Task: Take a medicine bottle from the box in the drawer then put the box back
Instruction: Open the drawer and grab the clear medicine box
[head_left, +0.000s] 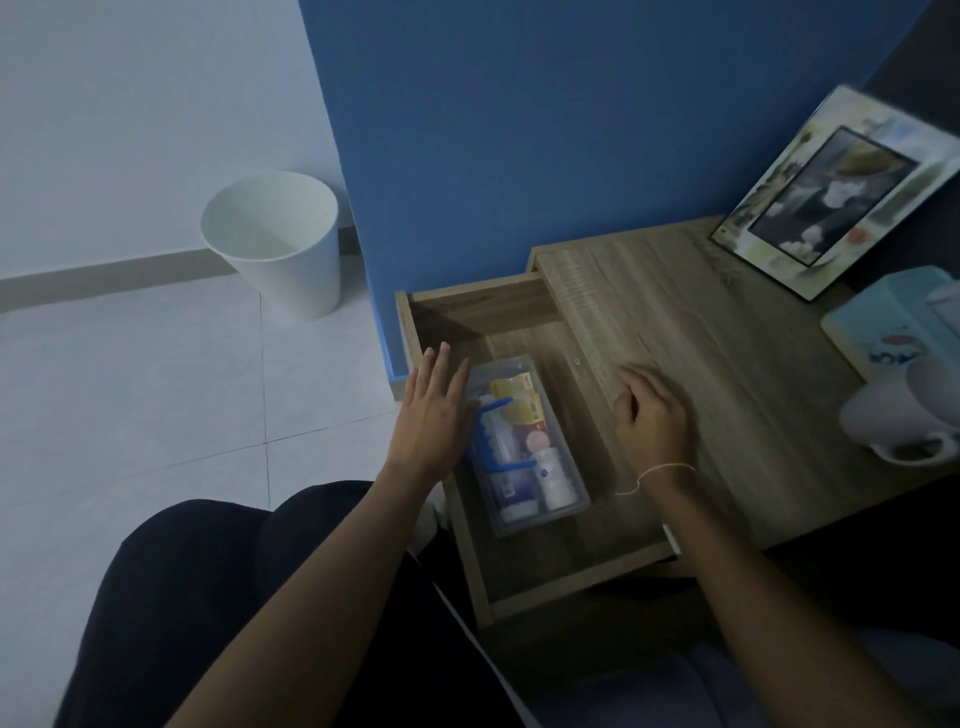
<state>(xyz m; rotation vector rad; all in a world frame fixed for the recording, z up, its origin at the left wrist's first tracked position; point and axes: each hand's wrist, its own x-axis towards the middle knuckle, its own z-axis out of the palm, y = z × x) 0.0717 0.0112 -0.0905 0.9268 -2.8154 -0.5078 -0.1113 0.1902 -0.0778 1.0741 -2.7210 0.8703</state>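
A wooden drawer stands pulled out from under the desk top. Inside it lies a clear plastic box with a blue handle, packed with several medicine bottles and a yellow packet. My left hand hovers flat with fingers spread at the box's left side, over the drawer's left wall. It holds nothing. My right hand rests on the desk's front edge, fingers curled loosely, nothing in it. A thin string bracelet is on that wrist.
On the desk stand a picture frame, a light blue tissue box and a white mug at the right. A white waste bin sits on the tiled floor left of the blue wall. My dark-clothed legs are below.
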